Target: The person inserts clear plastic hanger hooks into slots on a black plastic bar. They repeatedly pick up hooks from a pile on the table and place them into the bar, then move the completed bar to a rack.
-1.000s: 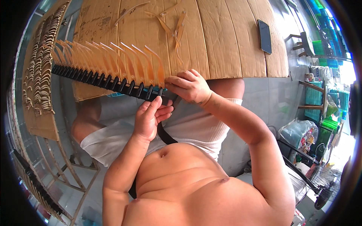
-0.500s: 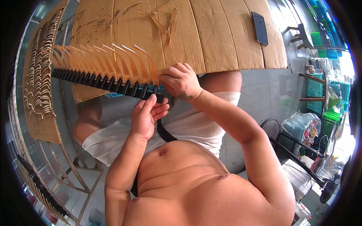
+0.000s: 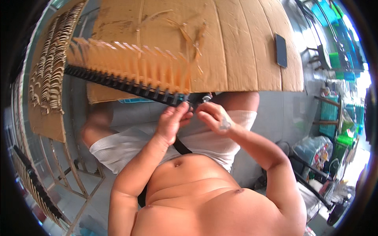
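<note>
A long black toothed rack (image 3: 136, 91) runs slantwise from the left, carrying a row of thin, translucent amber strips (image 3: 149, 70) that stand up from its slots. My left hand (image 3: 173, 121) is closed on the rack's near right end, thumb on top and fingers curled beneath. Just right of it, my right hand (image 3: 214, 117) has its fingers bent together beside a small dark and silver piece (image 3: 205, 98). What those fingers pinch, if anything, is hidden and blurred.
The cardboard-covered table (image 3: 240, 51) carries a phone (image 3: 280, 51) and several loose amber strips (image 3: 193, 41). To the left, a cardboard-topped stand (image 3: 46, 122) holds rows of curved pieces. A plastic bag (image 3: 313, 149) sits at the right, near green crates.
My right hand has left the last amber strip and moved right and down, below the table edge. The view has shifted, and the rack and strips look blurred.
</note>
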The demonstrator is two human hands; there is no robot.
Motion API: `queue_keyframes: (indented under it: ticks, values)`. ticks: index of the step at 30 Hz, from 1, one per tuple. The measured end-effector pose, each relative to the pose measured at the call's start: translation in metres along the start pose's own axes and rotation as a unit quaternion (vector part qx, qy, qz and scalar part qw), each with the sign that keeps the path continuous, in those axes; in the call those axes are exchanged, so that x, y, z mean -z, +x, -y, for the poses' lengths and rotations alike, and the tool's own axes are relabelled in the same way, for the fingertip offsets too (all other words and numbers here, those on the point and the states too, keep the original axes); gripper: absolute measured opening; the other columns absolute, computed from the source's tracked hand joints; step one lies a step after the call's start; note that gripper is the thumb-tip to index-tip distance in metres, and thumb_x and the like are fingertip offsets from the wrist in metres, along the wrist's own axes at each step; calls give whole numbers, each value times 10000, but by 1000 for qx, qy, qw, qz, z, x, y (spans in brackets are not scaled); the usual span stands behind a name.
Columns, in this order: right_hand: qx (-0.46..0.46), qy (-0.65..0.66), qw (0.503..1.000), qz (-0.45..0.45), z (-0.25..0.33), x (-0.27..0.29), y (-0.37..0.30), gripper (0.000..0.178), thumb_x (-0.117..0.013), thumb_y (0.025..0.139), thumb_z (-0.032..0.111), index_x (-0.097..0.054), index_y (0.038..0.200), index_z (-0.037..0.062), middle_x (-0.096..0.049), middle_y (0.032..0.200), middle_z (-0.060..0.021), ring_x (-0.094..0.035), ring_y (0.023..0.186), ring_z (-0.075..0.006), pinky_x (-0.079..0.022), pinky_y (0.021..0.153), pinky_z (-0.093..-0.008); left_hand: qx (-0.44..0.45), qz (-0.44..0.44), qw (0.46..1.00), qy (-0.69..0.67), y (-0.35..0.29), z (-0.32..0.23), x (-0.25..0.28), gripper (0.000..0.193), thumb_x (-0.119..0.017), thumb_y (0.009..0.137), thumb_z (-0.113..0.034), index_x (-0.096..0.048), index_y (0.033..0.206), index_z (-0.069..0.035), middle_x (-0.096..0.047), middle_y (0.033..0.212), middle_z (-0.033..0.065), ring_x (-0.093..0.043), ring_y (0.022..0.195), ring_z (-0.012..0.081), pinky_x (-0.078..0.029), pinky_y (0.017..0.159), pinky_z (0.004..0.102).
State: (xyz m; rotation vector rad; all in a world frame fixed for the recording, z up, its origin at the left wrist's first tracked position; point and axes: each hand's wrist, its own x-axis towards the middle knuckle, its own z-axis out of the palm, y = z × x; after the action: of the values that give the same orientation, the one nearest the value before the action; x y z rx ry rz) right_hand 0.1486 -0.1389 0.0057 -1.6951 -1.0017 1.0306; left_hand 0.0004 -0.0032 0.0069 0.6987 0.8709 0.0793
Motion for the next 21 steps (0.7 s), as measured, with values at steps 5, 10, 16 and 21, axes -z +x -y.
queue_keyframes:
  ticks: [5,10,16,21]
  values:
    - [-122,273,954,-35,-13,-40,9,359,-525,962,281,-559,1181,-2,-620,895,-50,-564,789,-120,-459,701,-263,15,10,994,106,3,3,15,578,-509,877,-623,-634,1022,-77,-639,924,34,-583,885,130,-483,812,311]
    - [-113,357,927,3,-16,-36,-4,251,-508,968,240,-582,959,0,-543,747,-7,-459,655,-78,-380,597,-227,-104,-132,985,-31,-8,-36,65,534,-491,879,-628,-544,913,-97,-637,825,59,-651,778,191,-541,692,319]
    - [-173,434,883,45,-20,29,-85,192,-506,951,165,-572,912,-10,-469,691,14,-382,587,-66,-292,516,-213,-169,-100,955,-221,-14,-57,98,528,-557,851,-604,-533,1071,-124,-645,1025,84,-643,951,230,-540,773,357]
    - [-208,474,843,-146,-10,72,-146,267,-495,956,113,-566,1152,-53,-541,747,-19,-449,590,-87,-359,540,-225,-134,-23,975,-177,-46,-36,80,390,-511,937,-430,-537,1210,-153,-656,1065,135,-667,933,227,-580,732,359]
